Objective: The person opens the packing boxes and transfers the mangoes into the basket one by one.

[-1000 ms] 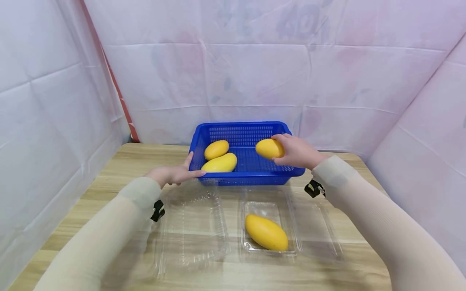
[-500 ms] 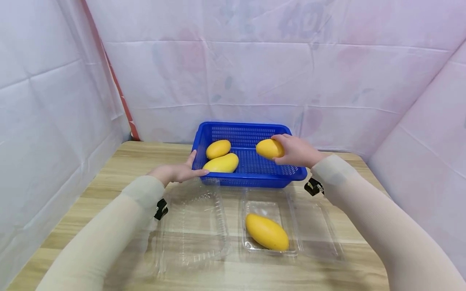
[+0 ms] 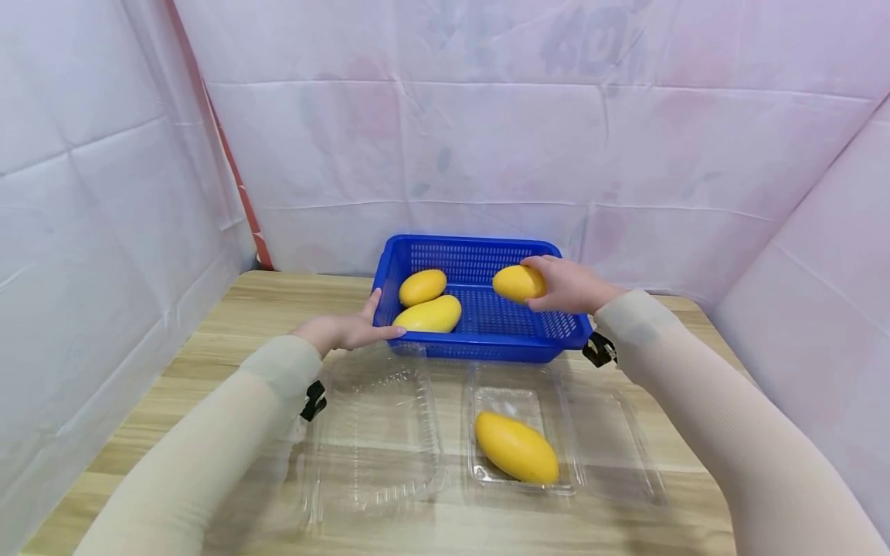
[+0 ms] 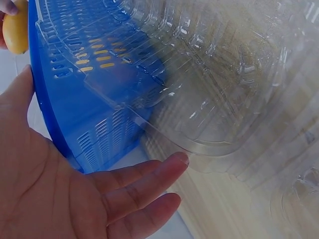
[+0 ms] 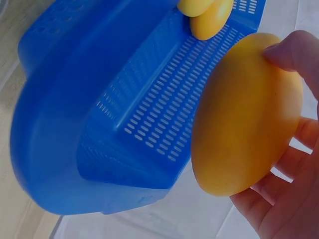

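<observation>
The right hand (image 3: 572,284) clamps thumb and fingers around one smooth, oval yellow mango (image 3: 518,283), probably for secure hold, above the blue perforated plastic basket (image 3: 487,349) at frame centre. The left hand (image 3: 345,331), fingers apart, touches its lower-left corner, seemingly for steadiness.

Basket: blue rectangular perforated plastic basket (image 3: 480,350) shifted slightly rightward, turned slightly clockwise beneath the right hand (image 3: 572,286).
Basket fruit: small yellow oval mango (image 3: 422,286) and longer yellow mango (image 3: 429,314) carried along, marginally closer to the grip's left.
Left hand (image 3: 348,331): moved rightward with the rim, nearer the grip.
</observation>
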`<act>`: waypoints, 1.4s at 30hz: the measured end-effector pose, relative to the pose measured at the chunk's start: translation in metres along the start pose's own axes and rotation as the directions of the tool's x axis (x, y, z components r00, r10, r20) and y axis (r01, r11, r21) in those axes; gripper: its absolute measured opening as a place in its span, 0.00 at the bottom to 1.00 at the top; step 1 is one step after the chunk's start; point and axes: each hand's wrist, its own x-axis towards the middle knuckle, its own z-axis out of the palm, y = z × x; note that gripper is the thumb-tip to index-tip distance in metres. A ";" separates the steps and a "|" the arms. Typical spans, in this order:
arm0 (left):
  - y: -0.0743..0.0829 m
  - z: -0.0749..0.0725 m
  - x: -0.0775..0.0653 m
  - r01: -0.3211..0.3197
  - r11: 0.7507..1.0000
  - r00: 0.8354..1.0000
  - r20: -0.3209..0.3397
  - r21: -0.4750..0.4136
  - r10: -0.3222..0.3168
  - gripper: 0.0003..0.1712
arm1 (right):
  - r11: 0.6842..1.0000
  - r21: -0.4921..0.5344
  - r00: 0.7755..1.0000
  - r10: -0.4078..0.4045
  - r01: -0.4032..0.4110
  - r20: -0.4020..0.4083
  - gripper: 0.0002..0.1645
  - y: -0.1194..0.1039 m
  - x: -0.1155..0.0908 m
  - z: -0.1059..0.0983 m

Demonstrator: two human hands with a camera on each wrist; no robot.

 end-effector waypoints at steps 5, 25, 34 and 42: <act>0.001 0.000 -0.001 0.023 1.000 1.000 0.010 -0.017 -0.023 0.61 | 1.000 0.017 1.000 0.003 -0.003 0.008 0.37 0.000 0.005 -0.001; 0.002 -0.002 -0.001 0.065 0.998 0.998 0.024 -0.013 -0.065 0.59 | 0.997 0.057 0.998 -0.047 0.045 0.038 0.36 0.006 0.024 -0.001; 0.003 -0.004 -0.003 0.087 0.996 0.996 0.032 0.010 -0.087 0.59 | 0.999 0.026 0.999 -0.026 0.025 0.024 0.38 0.009 0.036 -0.001; 0.001 -0.006 -0.006 0.103 0.995 0.994 0.034 0.001 -0.103 0.59 | 1.000 0.010 0.999 -0.014 0.014 0.030 0.39 0.009 0.049 0.000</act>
